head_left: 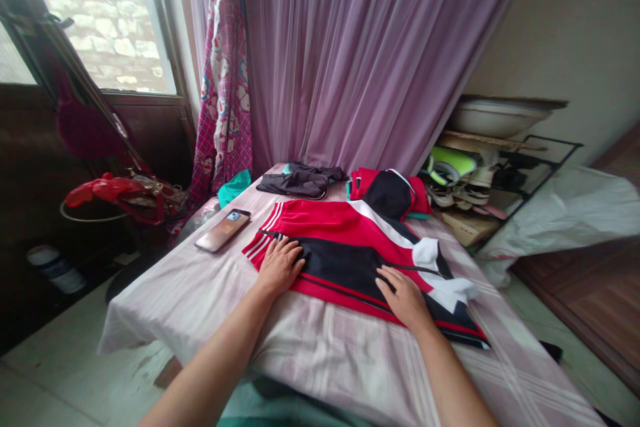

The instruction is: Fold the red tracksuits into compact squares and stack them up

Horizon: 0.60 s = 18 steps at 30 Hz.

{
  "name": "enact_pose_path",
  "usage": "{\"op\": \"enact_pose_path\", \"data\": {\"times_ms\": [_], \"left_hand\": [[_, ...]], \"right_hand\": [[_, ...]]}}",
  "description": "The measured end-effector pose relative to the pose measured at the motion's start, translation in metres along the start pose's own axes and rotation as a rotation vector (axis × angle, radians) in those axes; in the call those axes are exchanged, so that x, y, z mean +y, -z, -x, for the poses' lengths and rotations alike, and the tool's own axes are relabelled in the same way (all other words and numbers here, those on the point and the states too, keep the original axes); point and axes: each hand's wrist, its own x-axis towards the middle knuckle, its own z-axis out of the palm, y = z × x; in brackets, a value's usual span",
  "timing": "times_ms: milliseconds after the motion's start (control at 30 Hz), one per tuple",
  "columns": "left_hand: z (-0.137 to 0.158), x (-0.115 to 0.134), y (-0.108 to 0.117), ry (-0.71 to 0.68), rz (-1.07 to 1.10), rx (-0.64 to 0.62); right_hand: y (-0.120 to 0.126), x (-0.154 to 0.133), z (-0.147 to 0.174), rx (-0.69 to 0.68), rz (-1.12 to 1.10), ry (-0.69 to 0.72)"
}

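Note:
A red, navy and white sports jacket [325,221] lies on the cloth-covered table, partly folded, its striped hem to the left and its white collar to the right. My left hand [281,263] rests flat on the near left part of it, close to the hem, fingers stretched out. Farther right, my right hand [403,295] lies on the navy panel near the front edge of the garment, its fingers also extended. Neither hand grips anything. A phone [223,230] lies face down left of the jacket.
Behind the jacket are a dark garment [295,183] and a folded red and navy bundle [390,190]. A teal cloth [234,187] sits at the table's far left edge. To the right stands a shoe rack [545,163] topped with a basin [500,117]. Purple curtains [340,60] hang behind.

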Motion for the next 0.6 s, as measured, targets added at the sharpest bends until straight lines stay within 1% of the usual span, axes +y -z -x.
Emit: {"op": "enact_pose_path", "data": {"times_ms": [600], "left_hand": [[-0.0002, -0.0005, -0.0023, 0.005, 0.007, 0.018]], "right_hand": [[0.0010, -0.0022, 0.0003, -0.020, -0.012, -0.041]]}}
